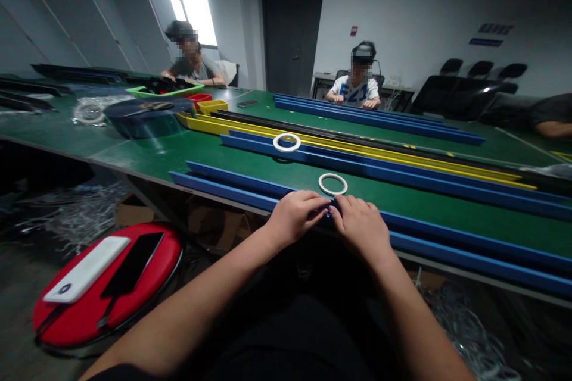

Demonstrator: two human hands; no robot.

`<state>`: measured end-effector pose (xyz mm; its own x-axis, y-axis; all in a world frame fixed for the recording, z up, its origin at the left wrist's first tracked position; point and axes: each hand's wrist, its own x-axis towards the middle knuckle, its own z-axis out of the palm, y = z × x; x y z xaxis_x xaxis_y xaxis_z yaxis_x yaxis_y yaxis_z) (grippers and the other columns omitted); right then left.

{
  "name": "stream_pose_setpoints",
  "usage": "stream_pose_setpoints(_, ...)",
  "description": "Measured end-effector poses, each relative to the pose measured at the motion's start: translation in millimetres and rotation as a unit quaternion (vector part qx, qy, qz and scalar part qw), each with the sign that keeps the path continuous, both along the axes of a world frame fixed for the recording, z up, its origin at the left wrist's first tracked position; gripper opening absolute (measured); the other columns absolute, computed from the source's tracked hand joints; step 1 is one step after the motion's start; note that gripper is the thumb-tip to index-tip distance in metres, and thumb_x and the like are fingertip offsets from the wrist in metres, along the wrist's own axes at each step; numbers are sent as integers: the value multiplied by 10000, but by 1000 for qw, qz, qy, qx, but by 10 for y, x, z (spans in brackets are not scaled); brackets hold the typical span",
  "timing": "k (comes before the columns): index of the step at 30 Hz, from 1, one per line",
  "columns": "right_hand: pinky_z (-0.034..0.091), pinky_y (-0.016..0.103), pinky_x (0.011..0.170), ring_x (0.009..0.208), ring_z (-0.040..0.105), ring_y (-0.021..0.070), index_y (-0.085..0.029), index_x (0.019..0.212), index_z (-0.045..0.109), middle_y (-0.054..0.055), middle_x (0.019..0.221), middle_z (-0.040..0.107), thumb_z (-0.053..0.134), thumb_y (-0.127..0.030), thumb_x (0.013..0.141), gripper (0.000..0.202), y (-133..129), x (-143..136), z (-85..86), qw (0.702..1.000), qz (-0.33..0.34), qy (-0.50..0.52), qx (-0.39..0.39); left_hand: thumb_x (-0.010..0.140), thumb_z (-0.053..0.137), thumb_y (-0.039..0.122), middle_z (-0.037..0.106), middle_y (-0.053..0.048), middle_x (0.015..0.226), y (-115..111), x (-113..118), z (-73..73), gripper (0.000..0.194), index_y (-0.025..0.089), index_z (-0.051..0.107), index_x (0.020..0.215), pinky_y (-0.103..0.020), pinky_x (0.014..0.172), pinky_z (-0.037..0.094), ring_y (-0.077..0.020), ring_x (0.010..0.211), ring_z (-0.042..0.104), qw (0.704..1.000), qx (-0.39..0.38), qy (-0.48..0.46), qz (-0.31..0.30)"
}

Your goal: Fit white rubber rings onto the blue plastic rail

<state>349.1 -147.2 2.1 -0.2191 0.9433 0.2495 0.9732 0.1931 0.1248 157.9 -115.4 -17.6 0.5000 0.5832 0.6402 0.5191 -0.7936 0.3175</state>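
Note:
Along the near table edge lies a long blue channel-shaped strip (pixel 451 253). My left hand (pixel 295 217) is closed at its middle, the fingertips pressed against it. Right beside, my right hand (pixel 363 223) has its fingers bent over the same strip, thumb toward the left hand. The fingertips of both hands nearly meet, and whatever small thing may be between them is hidden. Just beyond the hands a thin white ring, like a narrow tape roll (pixel 333 193), lies on the green table. A wider white tape roll (pixel 276 144) rests against a second blue strip (pixel 402 174).
Yellow strips (pixel 357 146) and more blue strips (pixel 379 119) lie farther back. A large dark blue roll (pixel 143 122) and small yellow bin (pixel 213 107) stand left. A red stool (pixel 147 286) holds two phone-like devices. Two people sit across the table; another's arm shows right.

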Motion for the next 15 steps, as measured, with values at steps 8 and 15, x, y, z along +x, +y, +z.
stream_pose_setpoints(8,338,387,843,1000,565,265,-222,1268,508,110,1095,644,238,-485,1002,461,-1,5,-9,1000,-1,-6,9,948,520,325,705,-62,1056,43,32,-78,260,240,669,1144,-314,820,507,-173,932,642,1000,10,0,7)
stream_pose_setpoints(15,331,385,837,988,563,264,-222,1235,524,110,1074,643,234,-502,999,467,-2,3,-8,1000,-6,-9,6,949,517,346,717,-40,996,59,44,-164,228,260,698,1058,-277,782,504,-158,904,649,1000,-3,-7,22)
